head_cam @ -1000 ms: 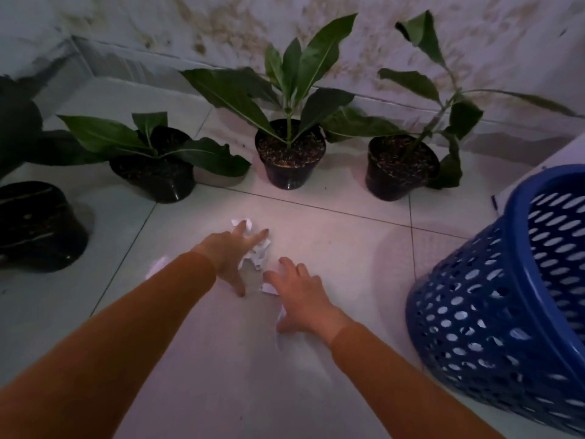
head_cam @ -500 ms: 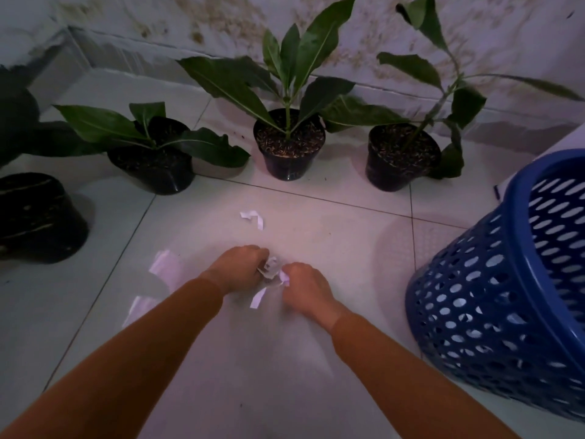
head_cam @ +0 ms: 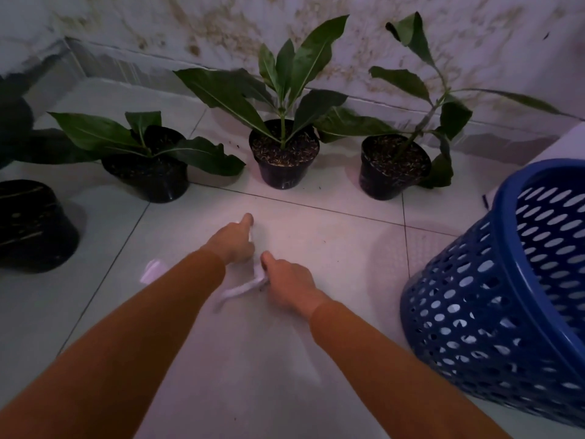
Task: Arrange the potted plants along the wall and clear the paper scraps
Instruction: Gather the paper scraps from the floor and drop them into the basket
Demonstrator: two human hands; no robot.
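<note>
Three potted plants stand in a row near the stained wall: a left pot (head_cam: 148,175), a middle pot (head_cam: 283,163) and a right pot (head_cam: 392,169). My left hand (head_cam: 235,243) reaches forward with its index finger stretched out. It lies on a small white paper scrap (head_cam: 250,237), and no grip on the scrap shows. My right hand (head_cam: 291,285) is closed on crumpled paper scraps, and a white strip (head_cam: 242,289) trails from it toward my left forearm. Another pale scrap (head_cam: 152,270) lies on the tile left of my left arm.
A blue perforated basket (head_cam: 506,296) stands tilted at the right, close to my right arm. A dark pot (head_cam: 31,226) sits at the far left, with dark leaves behind it. The floor is white tile, and a low ledge runs along the wall.
My hands were together gathering scraps. Now my left hand has stretched forward onto the farther scrap, while my right hand keeps the gathered paper.
</note>
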